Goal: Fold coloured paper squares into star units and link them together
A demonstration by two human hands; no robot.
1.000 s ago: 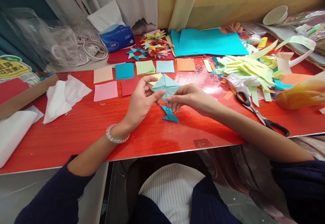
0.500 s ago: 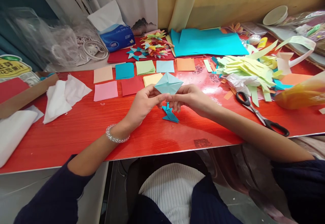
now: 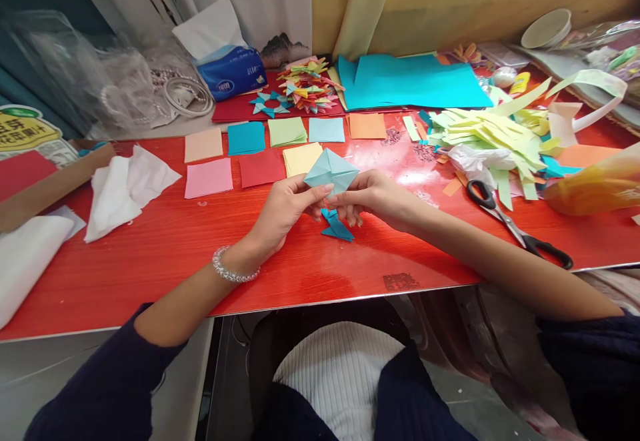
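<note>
Pale-blue folded paper is held above the red worktop, side corners pointing left and right. Left hand and right hand are equally near, each grip pinching its near part, thumb on top; a darker blue piece lies below.

Folded paper in fingers over table; square stacks behind; strip pile right, scissors before it.
</note>
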